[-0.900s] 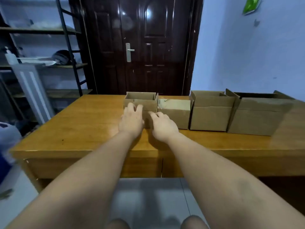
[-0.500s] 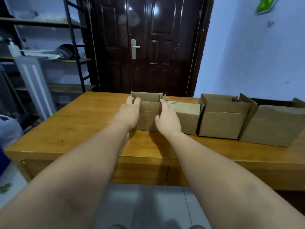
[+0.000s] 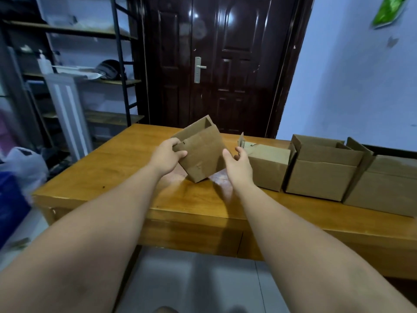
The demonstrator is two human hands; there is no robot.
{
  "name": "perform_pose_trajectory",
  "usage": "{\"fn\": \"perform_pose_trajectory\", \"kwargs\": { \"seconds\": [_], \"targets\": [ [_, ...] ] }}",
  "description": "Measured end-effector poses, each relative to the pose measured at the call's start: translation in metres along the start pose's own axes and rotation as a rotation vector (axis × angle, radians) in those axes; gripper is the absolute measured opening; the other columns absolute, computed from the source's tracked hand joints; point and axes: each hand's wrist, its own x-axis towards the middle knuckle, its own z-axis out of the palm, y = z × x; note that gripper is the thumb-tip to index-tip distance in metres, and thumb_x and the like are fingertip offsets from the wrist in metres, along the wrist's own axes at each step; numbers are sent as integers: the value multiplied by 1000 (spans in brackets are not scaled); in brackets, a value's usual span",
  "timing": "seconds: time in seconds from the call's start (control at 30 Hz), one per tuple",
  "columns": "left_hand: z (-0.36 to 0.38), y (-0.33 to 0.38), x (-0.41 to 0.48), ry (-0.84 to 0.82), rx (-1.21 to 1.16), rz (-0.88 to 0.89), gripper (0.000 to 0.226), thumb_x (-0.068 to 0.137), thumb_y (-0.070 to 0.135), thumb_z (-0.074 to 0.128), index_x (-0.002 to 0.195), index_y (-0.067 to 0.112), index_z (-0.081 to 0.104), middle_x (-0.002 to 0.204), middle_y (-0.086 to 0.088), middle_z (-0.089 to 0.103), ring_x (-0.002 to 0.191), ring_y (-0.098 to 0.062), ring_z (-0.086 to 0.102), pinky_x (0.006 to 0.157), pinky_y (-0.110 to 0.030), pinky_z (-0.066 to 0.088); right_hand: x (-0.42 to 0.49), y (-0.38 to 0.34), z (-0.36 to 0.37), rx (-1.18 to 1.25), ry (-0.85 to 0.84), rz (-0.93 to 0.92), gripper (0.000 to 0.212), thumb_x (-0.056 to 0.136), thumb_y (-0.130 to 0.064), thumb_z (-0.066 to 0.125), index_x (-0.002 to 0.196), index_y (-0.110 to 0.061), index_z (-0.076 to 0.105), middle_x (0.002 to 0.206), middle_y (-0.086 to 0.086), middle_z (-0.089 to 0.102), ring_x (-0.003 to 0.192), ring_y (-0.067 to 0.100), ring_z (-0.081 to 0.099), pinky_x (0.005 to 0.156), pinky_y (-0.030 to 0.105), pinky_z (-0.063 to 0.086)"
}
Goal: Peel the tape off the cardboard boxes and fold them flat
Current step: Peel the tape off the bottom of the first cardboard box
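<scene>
Gripping the small box at its left upper corner, the left hand has its thumb pressed on the near face and its other fingers wrapped behind, so the box hangs tilted just above the table, its open top turned away toward the door. The right hand sits at the box's right edge with fingers loosely spread; whether they touch the cardboard cannot be told, since its back faces the camera. The step in hand looks like turning this box over to reach the taped bottom seam. To do it well, I would bring the right hand firmly onto the right wall, roll the box until the bottom faces up, then pick at a tape end with a fingernail and pull low and slow along the seam so the cardboard does not tear. Three more boxes stand in a row to the right of the held box: the second box, the third box and the fourth box, the last cut off by the picture's edge. No tape can be made out anywhere; the held box's underside is hidden.
</scene>
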Motion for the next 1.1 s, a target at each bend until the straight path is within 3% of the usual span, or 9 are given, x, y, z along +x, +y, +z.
{"fn": "perform_pose_trajectory", "kwargs": {
  "seconds": [0.07, 0.2, 0.33, 0.47, 0.6, 0.7, 0.8, 0.9, 1.1],
  "targets": [
    [-7, -2, -7, -40, -193, -42, 10, 97, 11, 52, 105, 9, 58, 95, -1, 60, 85, -17, 55, 64, -23, 43, -1, -4, 4, 82, 7, 6, 47, 99, -37, 45, 143, -22, 39, 143, 1, 46, 129, 20, 45, 97, 30, 38],
    [-18, -3, -14, -15, -330, -143, 18, 101, 17, 45, 113, 10, 55, 100, -4, 58, 82, -16, 54, 66, -24, 45, 2, -19, 6, 71, -4, -58, 35, 101, -34, 40, 131, -21, 53, 128, -2, 54, 111, 11, 47, 88, 26, 38],
    [-36, -5, -11, -52, -341, -215, 17, 101, 22, 44, 94, 15, 58, 77, 0, 51, 61, -13, 42, 58, -24, 36, 8, -31, 10, 95, -42, -93, 28, 100, -35, 42, 124, -24, 53, 123, -5, 52, 117, 16, 48, 93, 30, 40],
    [-46, -7, -7, -140, -695, -389, 20, 97, 20, 46, 79, 16, 49, 64, 3, 36, 45, -7, 26, 41, -18, 21, 8, -38, 10, 196, -144, -29, 45, 94, -54, 44, 131, -28, 46, 119, -11, 52, 116, 14, 49, 103, 39, 39],
    [-47, -12, -6, -197, -761, -542, 18, 96, 22, 51, 79, 16, 49, 62, 5, 33, 36, -4, 24, 33, -14, 19, 10, -35, 3, 203, -241, 61, 45, 91, -54, 52, 126, -24, 51, 114, -10, 55, 110, 12, 50, 95, 34, 38],
    [-39, -14, -6, -92, -800, -518, 19, 95, 27, 56, 103, 10, 60, 72, 3, 45, 50, -4, 34, 41, -12, 31, 12, -29, 2, 119, -253, 72, 51, 87, -55, 58, 122, -18, 55, 119, -2, 58, 113, 18, 53, 99, 38, 42],
    [-27, -13, -9, -48, -836, -424, 44, 95, 41, 52, 128, 12, 51, 101, -3, 53, 80, -13, 50, 74, -24, 48, 13, -22, 4, 78, -241, 120, 60, 86, -58, 58, 125, -12, 56, 119, 2, 62, 111, 20, 56, 101, 39, 45],
    [-11, -12, -15, -53, -776, -374, 51, 95, 48, 47, 135, 16, 44, 127, -4, 52, 114, -21, 51, 104, -35, 42, 14, -14, 7, -60, -133, 132, 69, 85, -60, 58, 131, -9, 54, 128, 6, 59, 118, 26, 54, 102, 41, 45],
    [4, 5, -13, -31, -673, -337, 47, 94, 53, 45, 113, 12, 59, 105, -3, 66, 100, -17, 60, 89, -30, 48, 18, -23, 15, -255, 52, 122, 65, 88, -59, 53, 125, -5, 55, 121, 9, 60, 102, 24, 55, 78, 29, 43]
  ]
}}
